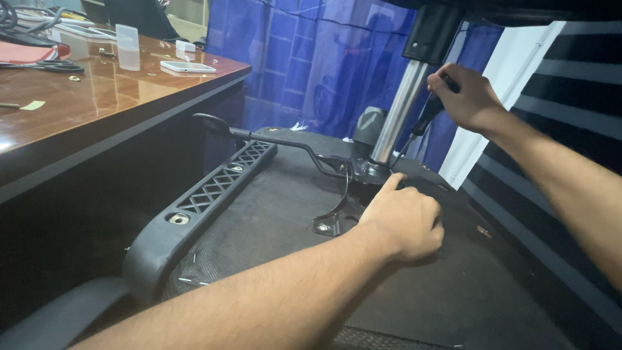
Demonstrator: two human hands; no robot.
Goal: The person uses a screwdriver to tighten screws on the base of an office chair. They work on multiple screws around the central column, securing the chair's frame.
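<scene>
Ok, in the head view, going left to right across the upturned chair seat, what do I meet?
Armrest bracket → adjustment lever → left hand on the mounting plate → chrome gas column → right hand gripping a screwdriver.

1. The desk [97, 110] is glossy reddish-brown wood.
2. The curtain [311, 58] is deep blue, crossed by a darker grid of rectangles.
3. The chair seat underside [272, 214] is black mesh fabric.
4. The armrest bracket [207, 194] is black plastic with a diamond lattice pattern.
5. The chair column [398, 113] is shiny silver.
6. The screwdriver [424, 116] handle is black.
7. The cup [127, 46] is translucent white.
8. The wall [570, 84] shows black and grey horizontal stripes.
</scene>
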